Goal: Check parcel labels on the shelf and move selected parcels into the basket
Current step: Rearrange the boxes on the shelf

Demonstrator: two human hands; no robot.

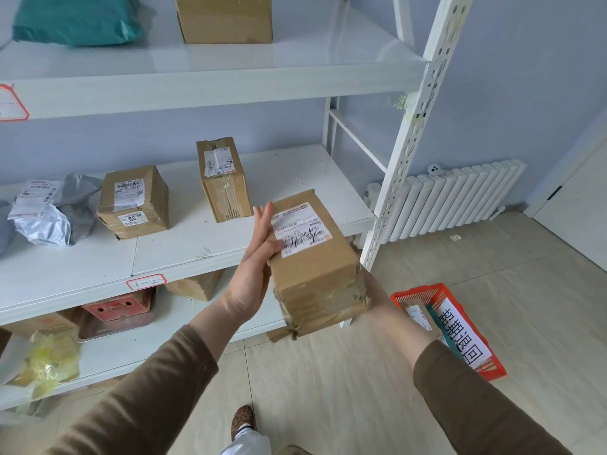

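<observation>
Partly hidden behind the parcel point(313, 264), the right hand point(377, 298) shows only its wrist and the heel of the palm under the box's lower right corner; its fingers are out of sight, so whether they curl round the box cannot be told. The left hand point(254, 261) lies flat against the parcel's left side, fingers straight and pointing up, thumb on the label edge. The parcel is held in the air just in front of the middle shelf's point(197, 251) right front corner, label facing up; the print and the scrawl on the label are too small to read.

On the middle shelf a tall box point(223, 180) stands near the back, a squat box point(134, 201) sits to its left, and grey mailing bags point(46, 211) run off the left edge. The top shelf carries a green bag point(75, 18) and a box point(223, 18), both cut off by the upper edge. The bottom shelf is largely shadowed: a red crate point(118, 310), a yellow bag point(49, 359) and more cardboard show only in part.

The red basket point(492, 369) sits on the tiled floor point(345, 372) to the right of the shelf post, half covered by the right sleeve, with a paper sign along its side and a box inside. Bare floor lies between shelf and basket.
</observation>
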